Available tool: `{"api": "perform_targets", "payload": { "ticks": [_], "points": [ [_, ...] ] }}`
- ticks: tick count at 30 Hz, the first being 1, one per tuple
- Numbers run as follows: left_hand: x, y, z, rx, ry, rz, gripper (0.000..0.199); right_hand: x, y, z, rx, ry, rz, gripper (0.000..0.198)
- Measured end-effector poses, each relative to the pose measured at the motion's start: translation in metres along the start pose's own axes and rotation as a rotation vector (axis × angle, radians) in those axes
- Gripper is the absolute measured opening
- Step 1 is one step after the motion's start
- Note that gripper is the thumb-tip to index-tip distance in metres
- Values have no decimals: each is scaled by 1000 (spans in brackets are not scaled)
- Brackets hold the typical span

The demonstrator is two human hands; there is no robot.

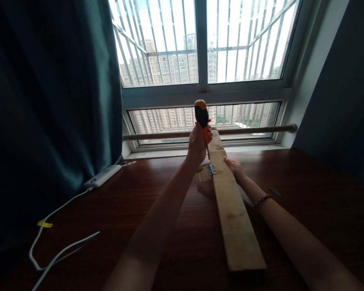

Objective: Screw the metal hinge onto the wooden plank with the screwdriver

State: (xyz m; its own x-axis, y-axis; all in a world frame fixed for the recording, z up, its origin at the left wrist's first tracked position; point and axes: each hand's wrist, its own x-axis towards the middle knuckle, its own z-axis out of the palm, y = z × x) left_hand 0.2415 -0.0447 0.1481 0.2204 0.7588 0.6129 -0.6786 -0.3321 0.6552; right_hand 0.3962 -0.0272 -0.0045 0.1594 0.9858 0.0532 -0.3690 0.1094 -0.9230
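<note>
My left hand (197,142) is closed around the handle of an orange and black screwdriver (202,115), held upright with its shaft pointing down. The tip comes down at a small metal hinge (212,169) on the left edge of a long wooden board (235,218); whether it sits in a screw is too small to tell. My right hand (234,166) grips the board's right edge across from the hinge, thumb on top and the other fingers hidden. A brown scrap (204,174) lies by the hinge's left side.
A few loose screws (275,192) lie on the dark wooden tabletop (170,242) right of the board. At left are a white power strip (103,177), its white cable (53,210) and a yellow tag (45,224). A rail (255,130) crosses before the window; a curtain (87,93) hangs left.
</note>
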Motion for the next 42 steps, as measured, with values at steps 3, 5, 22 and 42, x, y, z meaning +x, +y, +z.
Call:
{"api": "perform_targets", "payload": {
  "ticks": [3,5,22,42],
  "points": [
    [-6,14,-10,-57,122,-119,35,1,1,-1,-11,-15,-15,26],
    [-17,16,-25,-114,254,-305,29,2,2,-2,-13,-26,-30,27],
    [-102,-47,-144,-129,462,-1064,11,-2,-4,1,-3,22,16,21],
    [-109,-54,-159,-309,232,-917,8,-2,-34,-18,-293,216,-64,28]
  ]
}}
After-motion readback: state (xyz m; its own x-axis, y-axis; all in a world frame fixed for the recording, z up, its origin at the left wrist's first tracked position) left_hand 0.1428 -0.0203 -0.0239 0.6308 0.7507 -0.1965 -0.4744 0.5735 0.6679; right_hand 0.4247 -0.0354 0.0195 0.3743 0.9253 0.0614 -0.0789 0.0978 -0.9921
